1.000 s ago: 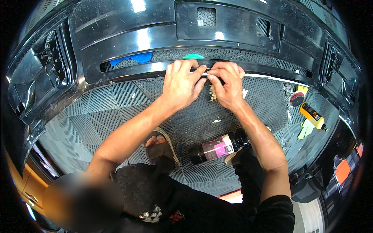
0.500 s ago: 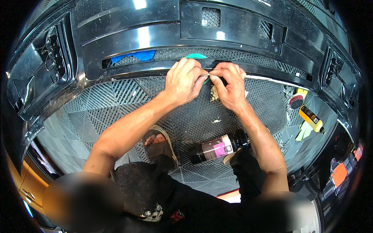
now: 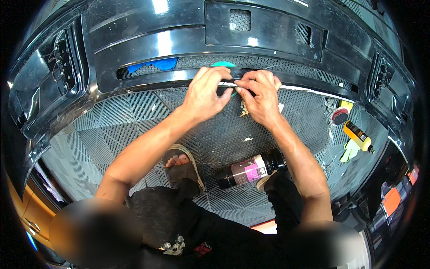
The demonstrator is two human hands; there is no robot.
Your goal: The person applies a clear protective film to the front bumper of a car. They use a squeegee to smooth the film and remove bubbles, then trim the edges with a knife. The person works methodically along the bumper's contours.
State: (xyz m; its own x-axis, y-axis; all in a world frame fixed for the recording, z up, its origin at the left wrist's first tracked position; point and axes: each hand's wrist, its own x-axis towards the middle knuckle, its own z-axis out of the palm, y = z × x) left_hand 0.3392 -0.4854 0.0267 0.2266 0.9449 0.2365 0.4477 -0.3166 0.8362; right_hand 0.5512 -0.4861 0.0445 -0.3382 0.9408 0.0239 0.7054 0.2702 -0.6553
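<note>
A glossy black car bumper point(image 3: 148, 47) spans the view in front of me. Along the right part of its lower edge runs a thin white strip point(image 3: 309, 90); a short pale length also shows between my hands. My right hand point(image 3: 262, 96) pinches this strip at the edge between thumb and fingers. Just left of it, my left hand point(image 3: 204, 92) lies against the edge, its thumb spread below and its fingers above. A gap shows between that thumb and the fingertips. The fingers of both hands partly hide the edge. Behind them a green round thing point(image 3: 223, 64) peeks through the slot.
A blue cloth point(image 3: 165, 64) shows through the bumper's slot. A black bottle with a purple label point(image 3: 248, 171) lies between my feet. To the right on the grey tiled floor point(image 3: 130, 148) are a yellow bottle point(image 3: 357, 135), a pale green glove point(image 3: 349, 151) and a round pad point(image 3: 340, 116).
My left thumb and fingers have parted from their pinch, and the left hand has shifted slightly left. My right hand still pinches at the edge, now a little further left.
</note>
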